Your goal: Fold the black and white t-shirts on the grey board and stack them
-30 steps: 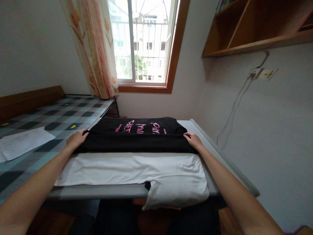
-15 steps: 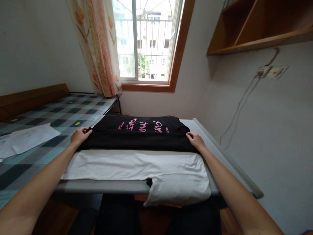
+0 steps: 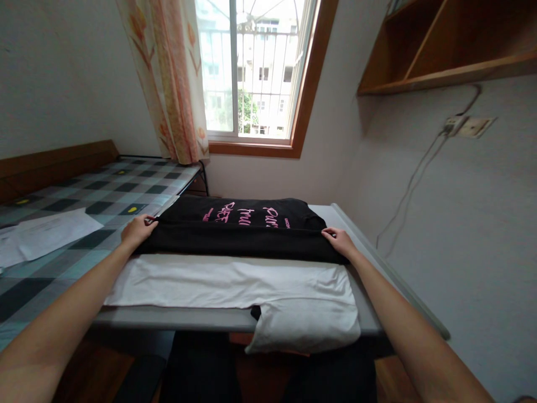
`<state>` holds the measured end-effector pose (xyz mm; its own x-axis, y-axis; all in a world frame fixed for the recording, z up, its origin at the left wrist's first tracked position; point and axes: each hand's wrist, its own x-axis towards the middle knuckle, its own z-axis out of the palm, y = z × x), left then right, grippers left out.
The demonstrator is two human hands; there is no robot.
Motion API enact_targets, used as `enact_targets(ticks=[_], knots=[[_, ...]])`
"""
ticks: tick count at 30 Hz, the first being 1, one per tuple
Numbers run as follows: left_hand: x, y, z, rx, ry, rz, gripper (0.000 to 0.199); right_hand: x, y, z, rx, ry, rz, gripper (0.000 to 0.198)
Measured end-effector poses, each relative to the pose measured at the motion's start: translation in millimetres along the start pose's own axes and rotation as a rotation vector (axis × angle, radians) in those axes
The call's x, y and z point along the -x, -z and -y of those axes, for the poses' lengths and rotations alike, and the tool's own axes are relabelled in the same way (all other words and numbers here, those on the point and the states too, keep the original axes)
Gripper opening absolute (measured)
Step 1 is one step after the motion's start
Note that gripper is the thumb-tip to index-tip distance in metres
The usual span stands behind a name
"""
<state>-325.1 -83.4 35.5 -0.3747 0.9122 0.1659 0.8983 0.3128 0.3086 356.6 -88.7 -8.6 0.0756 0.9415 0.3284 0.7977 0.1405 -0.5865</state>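
A black T-shirt [image 3: 251,240] with pink lettering lies across the far half of the table, its near part turned over into a long flat strip. My left hand [image 3: 138,230] pinches the fold at its left end. At the right end, my right hand [image 3: 339,240] grips the same fold between thumb and fingers. Nearer to me a white T-shirt [image 3: 235,282] is spread lengthwise in a narrow band, and its sleeve hangs over the table's front edge. A small dark patch shows beside that sleeve.
The grey table [image 3: 176,318] stands against a bed with a checked mattress [image 3: 100,193], where papers [image 3: 50,235] lie. A wooden shelf [image 3: 444,61] hangs at upper right, above a socket [image 3: 470,126] with a dangling cord. A curtain [image 3: 168,78] hangs by the window.
My right hand has shifted slightly right and down with the black T-shirt's fold. The left hand keeps its hold in nearly the same place. The view has tilted a little.
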Motion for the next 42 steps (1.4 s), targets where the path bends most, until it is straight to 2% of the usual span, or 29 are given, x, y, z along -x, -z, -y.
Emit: enact_targets(ticks=[3,5,7,8,12,13,15,17,19,22,25,31,36,42], knots=[[6,5,-9,-0.056,0.003,-0.011,0.043,-2,4,2,-0.011,-0.03,0.023,0.022],[14,5,-23,-0.153,-0.056,-0.126,0.043,-2,8,8,0.028,-0.046,0.045,0.02],[25,1,-46,-0.194,-0.217,-0.257,0.042,1,12,19,0.118,-0.067,0.058,0.017],[32,-2,-60,-0.159,-0.325,-0.26,0.041,3,13,26,0.188,-0.076,0.041,0.017],[67,-20,-122,0.136,-0.769,-0.046,0.043,14,8,69,0.482,-0.023,-0.203,0.019],[76,-26,-136,0.177,-0.848,0.0,0.046,17,3,83,0.484,0.021,-0.22,0.02],[94,-37,-159,0.186,-0.935,0.068,0.051,24,-10,110,0.394,0.16,-0.136,0.026],[107,-48,-174,0.135,-0.941,0.131,0.055,31,-28,132,0.274,0.3,0.0,0.034],[114,-58,-180,0.065,-0.914,0.183,0.059,37,-46,147,0.198,0.369,0.121,0.044],[116,-69,-179,-0.01,-0.903,0.217,0.063,43,-66,153,0.24,0.375,0.25,0.055],[115,-73,-176,-0.035,-0.909,0.216,0.064,45,-73,148,0.307,0.369,0.309,0.06],[117,-71,-174,-0.04,-0.86,0.186,0.063,46,-67,135,0.315,0.408,0.322,0.063],[105,-67,-159,-0.074,-0.759,0.208,0.063,46,-55,123,0.33,0.468,0.378,0.067],[86,-57,-141,-0.124,-0.638,0.259,0.062,46,-26,81,0.352,0.421,0.31,0.058]])
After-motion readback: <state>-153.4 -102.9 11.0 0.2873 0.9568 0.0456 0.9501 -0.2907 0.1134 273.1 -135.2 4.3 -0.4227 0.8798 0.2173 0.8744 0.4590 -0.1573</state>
